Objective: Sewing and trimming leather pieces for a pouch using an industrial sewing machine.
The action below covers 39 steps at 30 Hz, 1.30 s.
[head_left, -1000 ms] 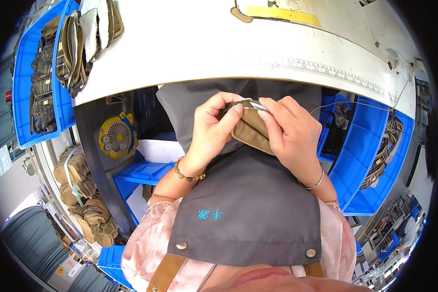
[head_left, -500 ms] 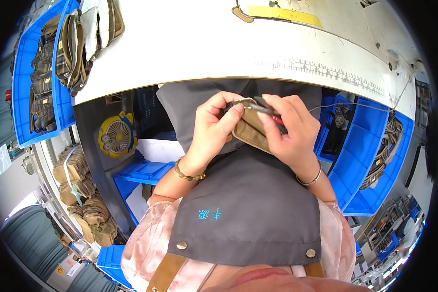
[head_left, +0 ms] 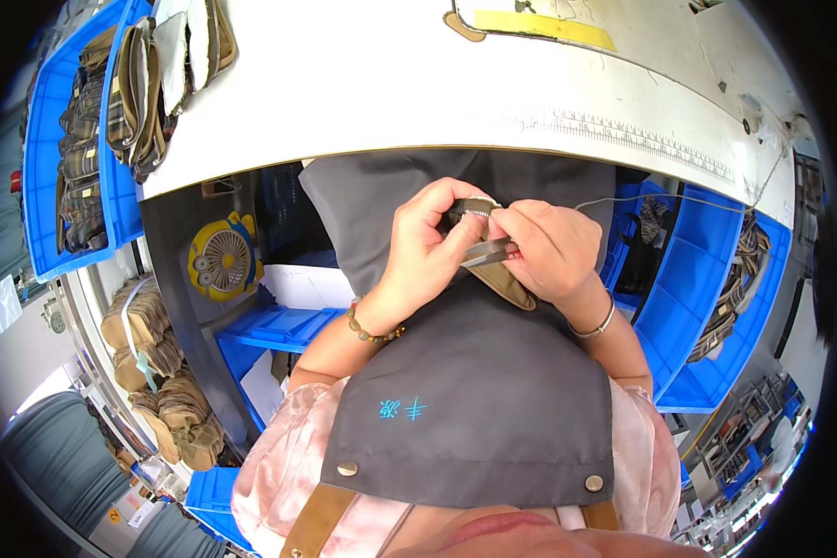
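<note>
My left hand is closed on a small khaki fabric pouch, just in front of the table edge. Thumb and fingers pinch its upper edge, where a short stretch of zipper with pale metal teeth shows. My right hand is closed too, its thumb and fingertips at the zipper's right end. Tucked in that same hand is a grey metal tool with a bit of red, which looks like thread snips; its blades point left across the pouch. The fingers hide the rest of the tool and whatever is pinched at the zipper end.
The white table with a printed ruler scale lies beyond my hands. Fabric pieces hang over its left corner beside a blue crate. Another blue crate stands right. A yellow fan and bundled khaki pieces are left.
The snips have swung from upper right of the pouch to pointing left below the zipper. My right fingertips have come in to the zipper end, and the pouch has turned slightly.
</note>
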Each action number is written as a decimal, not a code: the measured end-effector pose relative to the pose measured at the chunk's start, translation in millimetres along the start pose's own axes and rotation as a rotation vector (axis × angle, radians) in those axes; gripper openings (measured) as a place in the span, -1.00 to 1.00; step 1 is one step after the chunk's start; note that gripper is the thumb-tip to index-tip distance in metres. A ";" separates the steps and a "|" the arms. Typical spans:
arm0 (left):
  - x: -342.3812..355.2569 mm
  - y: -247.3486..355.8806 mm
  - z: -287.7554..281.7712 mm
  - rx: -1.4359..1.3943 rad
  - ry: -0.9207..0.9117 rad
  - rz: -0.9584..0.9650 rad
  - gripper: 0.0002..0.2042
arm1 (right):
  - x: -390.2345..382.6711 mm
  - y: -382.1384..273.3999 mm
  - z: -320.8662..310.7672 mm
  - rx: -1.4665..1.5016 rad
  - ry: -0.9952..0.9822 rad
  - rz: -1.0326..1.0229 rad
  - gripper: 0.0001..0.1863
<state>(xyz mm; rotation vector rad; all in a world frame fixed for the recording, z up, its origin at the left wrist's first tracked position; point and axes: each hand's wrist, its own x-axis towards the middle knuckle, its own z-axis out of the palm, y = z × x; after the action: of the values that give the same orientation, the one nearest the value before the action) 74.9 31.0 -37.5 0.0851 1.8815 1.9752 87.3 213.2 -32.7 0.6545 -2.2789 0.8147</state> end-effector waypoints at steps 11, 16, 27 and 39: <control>8.1 -8.2 -6.7 -0.112 0.025 -0.002 -0.92 | 5.9 -4.9 -8.4 0.188 -0.034 0.126 -0.72; 6.0 -3.5 -12.2 -0.213 -0.010 0.021 -0.91 | 6.3 -2.8 -14.8 0.573 -0.254 0.774 -0.85; 5.0 -3.4 -13.7 -0.291 -0.055 -0.065 -0.89 | 10.9 -2.3 -12.3 0.955 -0.322 1.013 -0.80; 6.8 4.6 -8.5 -0.154 -0.041 0.019 -0.83 | 23.9 11.3 -13.3 1.158 -0.450 1.157 -0.83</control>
<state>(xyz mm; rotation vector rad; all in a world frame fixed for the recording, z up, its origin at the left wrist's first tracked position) 64.8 25.3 -35.3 0.0991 1.7026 2.1074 69.1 224.4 -12.3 -0.2132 -2.2666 2.8502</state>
